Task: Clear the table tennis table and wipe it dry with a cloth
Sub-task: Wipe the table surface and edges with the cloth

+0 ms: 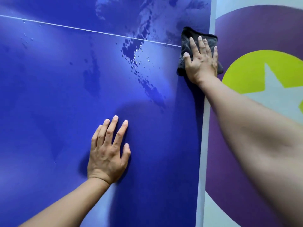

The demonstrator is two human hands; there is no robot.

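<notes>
The right hand (202, 63) lies flat on top of a black cloth (188, 36) and presses it down on the blue table tennis table (49, 95). Its fingers (193, 45) are straight and a little spread, and they point away from the person toward the far end. The right arm is stretched out long. It comes in from the lower right, over the floor (246, 30), and crosses the table's right edge.

The cloth sits right at that right edge, where the thin white line (82, 29) across the table meets it. It is soft and bunched up. Its longer side runs along the edge, and its right part pokes out a bit past the white edge stripe (203, 145).

The left hand (106, 154) rests palm down on the bare blue top, nearer the person and well apart from the cloth. Its fingers are straight and a little spread, with the thumb out to the right — it holds nothing.

Water drops (136, 56) and wet smears lie between the two hands, close to the white line, and more wet marks show on the far side of the line.

The floor beside the table is painted purple, with a yellow-green round shape and a pale star.
</notes>
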